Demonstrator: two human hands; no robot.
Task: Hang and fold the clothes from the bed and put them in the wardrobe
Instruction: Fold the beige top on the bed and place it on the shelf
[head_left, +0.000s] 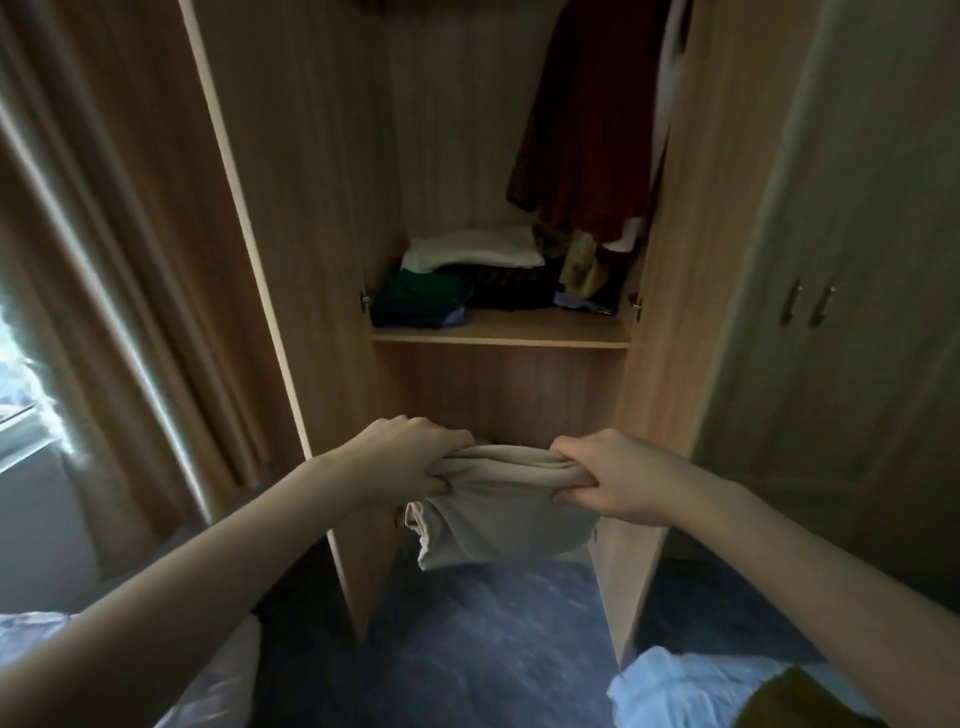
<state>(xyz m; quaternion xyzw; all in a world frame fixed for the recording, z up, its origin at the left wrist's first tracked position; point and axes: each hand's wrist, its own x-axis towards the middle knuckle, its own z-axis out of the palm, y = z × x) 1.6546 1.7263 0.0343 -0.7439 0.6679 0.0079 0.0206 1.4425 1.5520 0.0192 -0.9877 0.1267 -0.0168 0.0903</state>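
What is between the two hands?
A folded beige garment, gripped by the left hand and the right hand; the head view shows it.

Both bare forearms are extended forward from the lower corners of the view and converge toward the centre. The left hand (410, 457) is held palm down, knuckles uppermost, with the fingers curled tightly round the left end of a folded beige garment (498, 506). The right hand (608, 480) is set level with it, a short way apart, thumb on top and fingers curled under the right end of the same garment. Both wrists are kept nearly straight. The fingertips of both hands are hidden in the cloth.
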